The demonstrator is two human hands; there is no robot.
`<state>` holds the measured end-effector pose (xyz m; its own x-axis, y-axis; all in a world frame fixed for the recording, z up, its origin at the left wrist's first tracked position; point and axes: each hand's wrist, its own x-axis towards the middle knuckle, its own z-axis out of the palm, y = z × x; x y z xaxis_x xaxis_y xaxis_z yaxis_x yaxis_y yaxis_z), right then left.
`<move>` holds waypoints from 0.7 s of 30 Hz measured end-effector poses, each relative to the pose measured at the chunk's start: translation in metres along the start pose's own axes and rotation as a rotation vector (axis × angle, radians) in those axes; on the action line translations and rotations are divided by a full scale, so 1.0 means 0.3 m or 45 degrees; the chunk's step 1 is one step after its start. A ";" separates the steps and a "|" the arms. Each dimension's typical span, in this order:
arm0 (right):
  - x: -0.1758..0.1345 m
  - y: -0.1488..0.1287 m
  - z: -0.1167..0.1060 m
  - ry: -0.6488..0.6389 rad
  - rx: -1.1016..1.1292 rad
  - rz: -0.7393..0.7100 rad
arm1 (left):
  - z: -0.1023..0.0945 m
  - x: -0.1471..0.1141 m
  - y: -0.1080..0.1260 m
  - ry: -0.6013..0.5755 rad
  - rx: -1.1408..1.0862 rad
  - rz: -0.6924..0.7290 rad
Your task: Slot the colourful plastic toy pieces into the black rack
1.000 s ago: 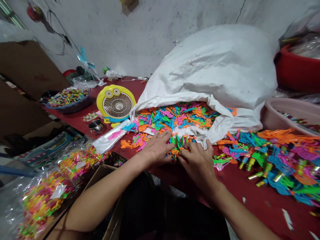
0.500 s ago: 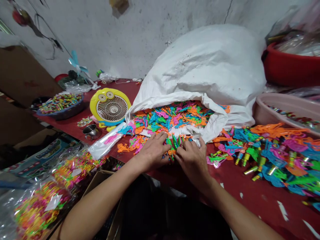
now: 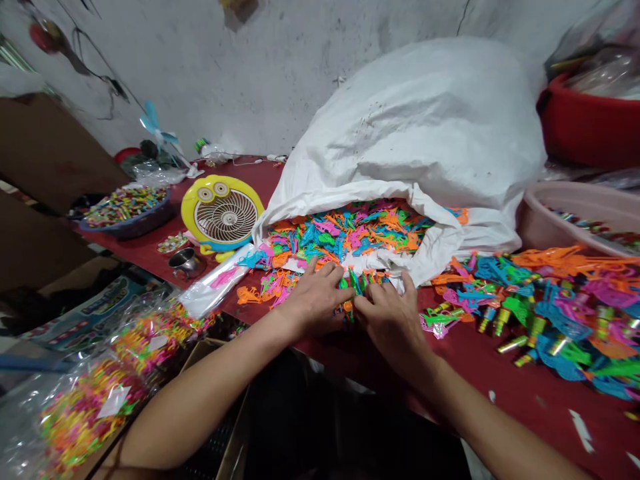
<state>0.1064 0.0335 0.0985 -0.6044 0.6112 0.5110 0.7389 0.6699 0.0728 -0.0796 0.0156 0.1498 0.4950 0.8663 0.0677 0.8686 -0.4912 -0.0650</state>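
My left hand and my right hand meet at the table's front edge, fingers curled inward. Between them they hold a row of small plastic toys in green, orange and blue, pressed together; the lower ends are partly hidden by my fingers. Just beyond the hands lies the mouth of a large white sack, spilling bright plastic toy pieces. Left of my left hand is a loose scatter of pink and orange pieces. Beside my right hand lies a larger heap of toys, several with shiny gold tubes attached.
On the red table to the left stand a yellow fan, a metal cup, clear plastic bags and a basin of small parts. Filled bags sit lower left. A pink tub is at right.
The view has shifted slightly, so the sack and heap appear a little farther right. Both hands remain around the row of toys, with only small finger movement.
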 end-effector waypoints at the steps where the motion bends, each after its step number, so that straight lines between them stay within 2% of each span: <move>1: 0.001 0.001 0.002 0.007 -0.004 -0.012 | -0.004 0.009 -0.001 -0.013 0.002 0.018; 8: -0.008 0.017 0.001 0.048 0.030 -0.071 | 0.017 0.035 -0.009 -0.073 -0.033 0.013; 21: -0.008 0.014 -0.002 0.026 0.043 0.082 | 0.020 0.015 -0.024 -0.084 -0.099 0.025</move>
<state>0.1112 0.0347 0.0981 -0.5493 0.6451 0.5311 0.7655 0.6434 0.0102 -0.0838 0.0237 0.1448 0.5119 0.8591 0.0013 0.8590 -0.5119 0.0117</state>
